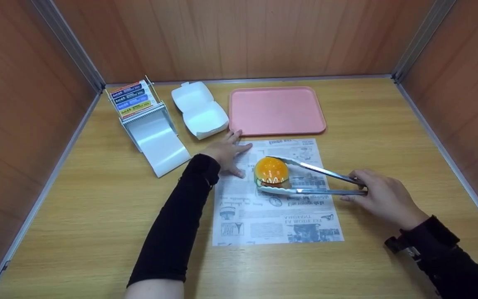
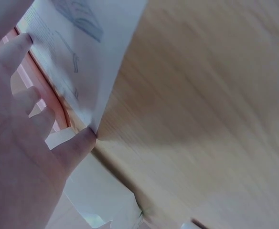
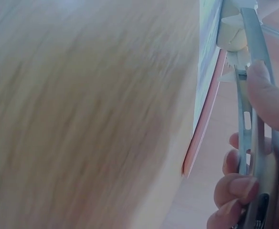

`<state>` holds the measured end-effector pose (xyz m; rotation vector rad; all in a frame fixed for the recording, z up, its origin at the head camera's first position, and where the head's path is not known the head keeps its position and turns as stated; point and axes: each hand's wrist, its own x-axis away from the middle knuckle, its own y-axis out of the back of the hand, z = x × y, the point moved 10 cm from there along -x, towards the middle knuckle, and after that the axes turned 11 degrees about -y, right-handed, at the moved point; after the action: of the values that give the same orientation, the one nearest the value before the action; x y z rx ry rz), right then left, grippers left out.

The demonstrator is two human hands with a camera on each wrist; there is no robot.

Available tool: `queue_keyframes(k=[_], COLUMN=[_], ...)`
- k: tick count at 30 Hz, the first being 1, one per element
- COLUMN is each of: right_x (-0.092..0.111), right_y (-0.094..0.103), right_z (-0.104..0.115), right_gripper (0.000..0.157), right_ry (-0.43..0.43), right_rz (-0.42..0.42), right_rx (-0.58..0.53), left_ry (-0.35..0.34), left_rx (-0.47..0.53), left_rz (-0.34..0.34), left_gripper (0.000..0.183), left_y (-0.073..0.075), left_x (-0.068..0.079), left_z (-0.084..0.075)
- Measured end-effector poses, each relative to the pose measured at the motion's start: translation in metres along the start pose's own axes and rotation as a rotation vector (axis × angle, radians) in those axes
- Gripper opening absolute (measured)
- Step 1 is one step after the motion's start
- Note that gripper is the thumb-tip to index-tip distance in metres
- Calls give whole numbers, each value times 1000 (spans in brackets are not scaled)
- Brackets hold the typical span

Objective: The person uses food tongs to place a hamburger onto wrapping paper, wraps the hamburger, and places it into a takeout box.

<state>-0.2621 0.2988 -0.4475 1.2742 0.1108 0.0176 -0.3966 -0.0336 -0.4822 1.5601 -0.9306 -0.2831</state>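
A toy hamburger (image 1: 271, 169) with a glossy orange bun is on a sheet of newspaper-print paper (image 1: 259, 216). My right hand (image 1: 388, 197) grips metal tongs (image 1: 326, 192), whose two arms lie on either side of the burger. In the right wrist view the thumb presses one arm of the tongs (image 3: 258, 47) and the fingers curl round the other. Spread fingers of my left hand (image 1: 225, 153) rest at the paper's upper left corner. The left wrist view shows a fingertip touching the corner of the paper (image 2: 108, 62).
Behind the paper lies a pink tray (image 1: 278, 110). An open white clamshell box (image 1: 203, 116) stands left of it. Farther left is a wire rack (image 1: 147, 110) with printed packets and a white chute (image 1: 162, 149). Wooden walls enclose the table (image 1: 98, 232) at the back and sides.
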Motion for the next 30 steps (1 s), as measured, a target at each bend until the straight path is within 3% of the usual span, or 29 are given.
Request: queue_keyframes(k=[11,23,30], right_x=[-1,-2,-1], right_y=[0,-2,2], right_z=[4,1,-2], right_gripper=[41,41,48], right_ry=[40,2,10], right_rz=[-21,17,-6], right_rx=[1,-16,-33], left_ry=[4,7,-6], left_rx=[4,-11,-32], left_rz=[0,0,1], left_gripper=[105,105,105], left_y=[1,1,1], left_x=[0,0,-1], left_z=[-1,0,-1])
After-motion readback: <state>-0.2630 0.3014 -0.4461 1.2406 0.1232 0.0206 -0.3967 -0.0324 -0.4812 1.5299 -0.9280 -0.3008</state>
